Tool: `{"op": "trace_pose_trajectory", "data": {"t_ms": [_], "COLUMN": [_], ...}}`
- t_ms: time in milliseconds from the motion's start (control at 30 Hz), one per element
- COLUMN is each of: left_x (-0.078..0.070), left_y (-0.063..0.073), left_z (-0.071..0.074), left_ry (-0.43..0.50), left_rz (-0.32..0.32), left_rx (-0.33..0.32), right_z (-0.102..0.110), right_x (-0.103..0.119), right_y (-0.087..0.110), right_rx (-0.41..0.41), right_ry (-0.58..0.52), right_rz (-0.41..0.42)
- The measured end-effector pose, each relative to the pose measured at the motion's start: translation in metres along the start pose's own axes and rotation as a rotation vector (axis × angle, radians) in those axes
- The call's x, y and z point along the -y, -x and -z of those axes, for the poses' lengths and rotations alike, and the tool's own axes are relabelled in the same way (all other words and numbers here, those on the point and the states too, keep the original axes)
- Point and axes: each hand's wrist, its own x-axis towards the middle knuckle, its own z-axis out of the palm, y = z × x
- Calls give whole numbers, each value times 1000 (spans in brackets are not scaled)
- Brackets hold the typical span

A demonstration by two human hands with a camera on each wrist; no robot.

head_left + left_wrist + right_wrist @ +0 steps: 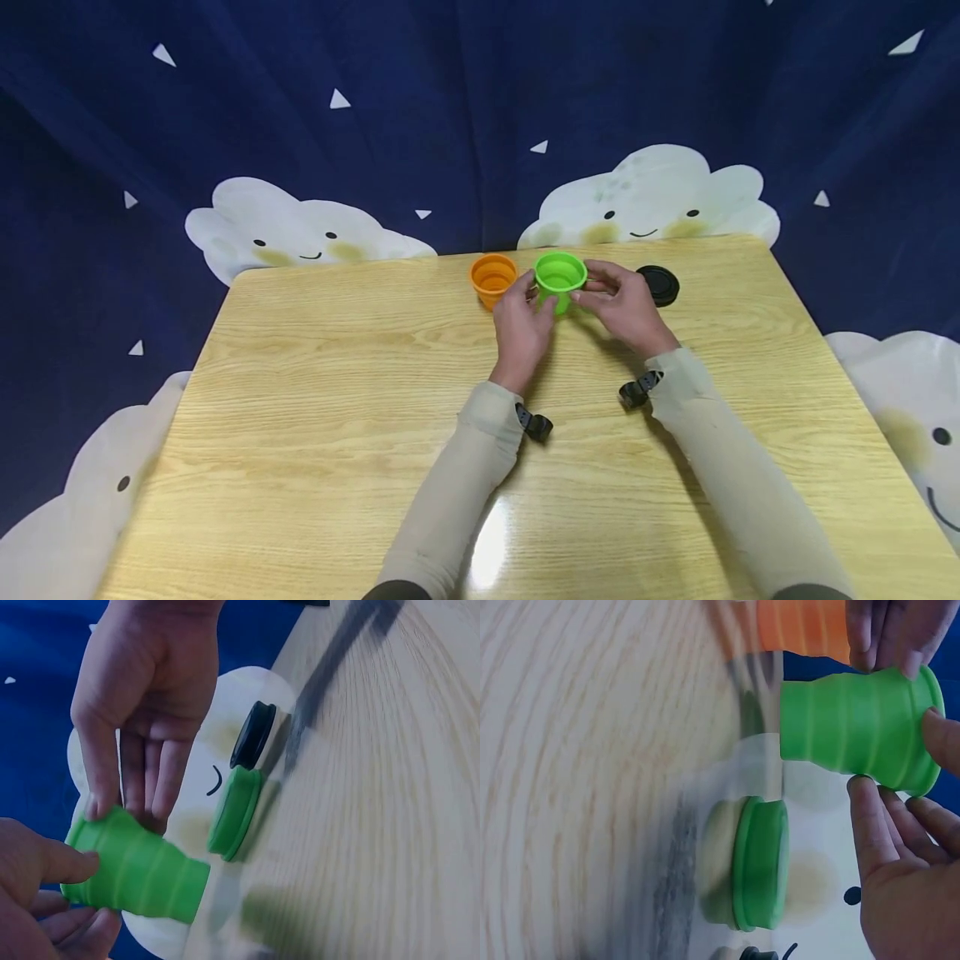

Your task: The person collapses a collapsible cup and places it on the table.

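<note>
A green collapsible cup (560, 273) with ridged walls stands upright between the two hands near the table's far edge. Its base seems slightly off the tabletop in the right wrist view. My left hand (521, 329) holds it by thumb and fingers near the rim on the left side. From the other side, my right hand (624, 307) pinches the upper wall, thumb in front. Just left of it stands an orange collapsible cup (491, 273), partly behind the left hand. A green round lid (235, 814) shows in the wrist views; the right hand hides it in the head view.
A black round lid (659, 285) lies right of the right hand, beside the green lid. The wooden table (337, 400) ends just behind the cups, against a dark blue curtain (420, 100) with clouds. Each wrist wears a small black camera (537, 427).
</note>
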Motion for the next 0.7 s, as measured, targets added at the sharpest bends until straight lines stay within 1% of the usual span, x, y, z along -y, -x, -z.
{"op": "trace_pose_trajectory", "data": {"t_ms": [67,133,200,300,400,500,633,700], "left_x": [-1,-2,-2,-3,-3,-3,-1,0], "left_y": [0,0,0,-1,-2,-4,-6,-7], "left_z": [3,7,11,17,24,32,41,44], "left_ry": [8,3,1,-3,-20,-50,-130,-154], "left_rz": [4,-6,-34,-100,-190,-299,-463,-533], "left_rx": [10,20,23,36,59,73,35,9], "right_z": [2,4,5,8,10,12,14,14], "right_x": [1,4,6,12,17,22,26,28], "right_y": [2,3,5,8,13,18,22,24], "right_rx": [-4,-3,1,7,2,-4,1,1], "right_ry": [-15,-26,-40,-56,-73,-76,-62,-58], "right_rz": [-7,-14,-19,-17,-15,-9,4,10]}}
